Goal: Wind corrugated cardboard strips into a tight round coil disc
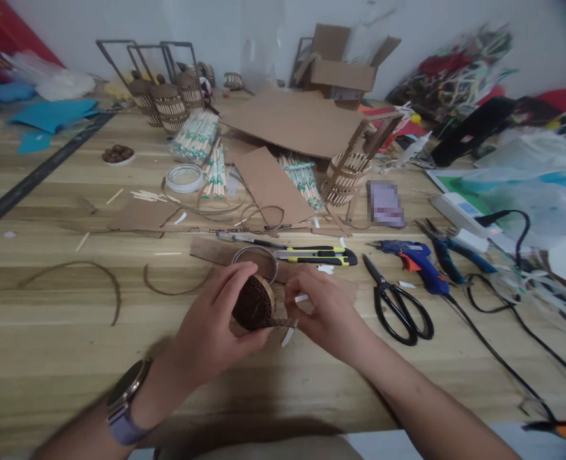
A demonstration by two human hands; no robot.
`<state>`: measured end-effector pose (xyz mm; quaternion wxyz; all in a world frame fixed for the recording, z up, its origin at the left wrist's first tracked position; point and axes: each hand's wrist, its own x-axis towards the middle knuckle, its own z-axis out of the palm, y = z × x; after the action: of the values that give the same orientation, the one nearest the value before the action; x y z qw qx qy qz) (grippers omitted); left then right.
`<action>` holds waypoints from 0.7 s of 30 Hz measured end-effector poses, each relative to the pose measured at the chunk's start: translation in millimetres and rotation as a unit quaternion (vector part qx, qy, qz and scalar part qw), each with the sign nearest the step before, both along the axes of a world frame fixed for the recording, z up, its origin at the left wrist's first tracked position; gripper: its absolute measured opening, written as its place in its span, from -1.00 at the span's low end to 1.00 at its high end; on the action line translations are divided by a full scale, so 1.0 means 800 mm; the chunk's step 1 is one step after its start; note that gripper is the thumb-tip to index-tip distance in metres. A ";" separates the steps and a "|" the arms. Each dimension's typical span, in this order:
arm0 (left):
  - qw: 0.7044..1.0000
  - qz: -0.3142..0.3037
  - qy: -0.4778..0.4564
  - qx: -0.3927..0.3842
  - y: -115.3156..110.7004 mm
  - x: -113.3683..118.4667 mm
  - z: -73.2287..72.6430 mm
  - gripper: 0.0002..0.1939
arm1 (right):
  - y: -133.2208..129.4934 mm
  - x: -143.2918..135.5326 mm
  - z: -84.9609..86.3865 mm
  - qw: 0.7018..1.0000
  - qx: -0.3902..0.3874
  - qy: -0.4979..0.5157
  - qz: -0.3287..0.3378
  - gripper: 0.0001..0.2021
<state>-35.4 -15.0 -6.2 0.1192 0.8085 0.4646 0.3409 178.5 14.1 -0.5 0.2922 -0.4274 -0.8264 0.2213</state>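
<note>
My left hand (pixel 216 319) is wrapped around a brown roll of corrugated cardboard strip (pixel 252 305), its thumb below and fingers over the top. The ridged, dark end of the roll faces up toward me. From its lower right side a loose tail of the strip (pixel 282 322) sticks out. There my right hand (pixel 324 310) is closed, finger and thumb curled together at the tail's end. Just behind the roll lies a grey ring (pixel 268 255), partly covered by my left fingers. A flat brown cardboard piece (pixel 211 250) lies behind it.
To the right are black scissors (pixel 398 306), a blue glue gun (pixel 420 259) with its cord, and pliers (pixel 455 249). A yellow utility knife (pixel 316 255) lies beyond my hands. Farther back stand bundled sticks (pixel 194 137), cardboard sheets (pixel 292 121) and small handled stick buckets (pixel 170 105).
</note>
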 end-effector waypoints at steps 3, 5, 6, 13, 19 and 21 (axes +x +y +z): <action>1.000 0.006 -0.020 -0.016 0.001 -0.001 0.001 -0.36 | 0.000 -0.003 -0.003 0.999 -0.034 0.025 0.031 -0.77; 0.999 0.012 -0.026 -0.025 0.001 -0.001 0.001 -0.37 | 0.001 -0.003 -0.004 0.998 -0.036 0.030 0.039 -0.76; 0.999 0.015 -0.028 -0.027 0.001 -0.001 0.001 -0.37 | 0.002 -0.003 -0.003 0.998 -0.028 0.031 0.039 -0.75; 0.997 0.030 -0.043 -0.063 0.002 -0.002 -0.005 -0.35 | -0.007 0.002 0.018 0.993 0.045 0.108 0.034 -0.86; 0.992 0.026 -0.072 -0.103 0.000 -0.002 -0.005 -0.31 | -0.012 0.000 0.018 0.986 0.101 0.113 0.066 -0.95; 0.983 0.005 -0.107 -0.147 0.000 -0.003 -0.003 -0.29 | -0.013 -0.001 0.017 0.985 0.099 0.124 0.069 -0.94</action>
<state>-37.5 -14.8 -8.8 0.2835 0.7388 0.4983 0.3542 177.3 3.7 12.8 0.4177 -0.3079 -0.8288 0.2095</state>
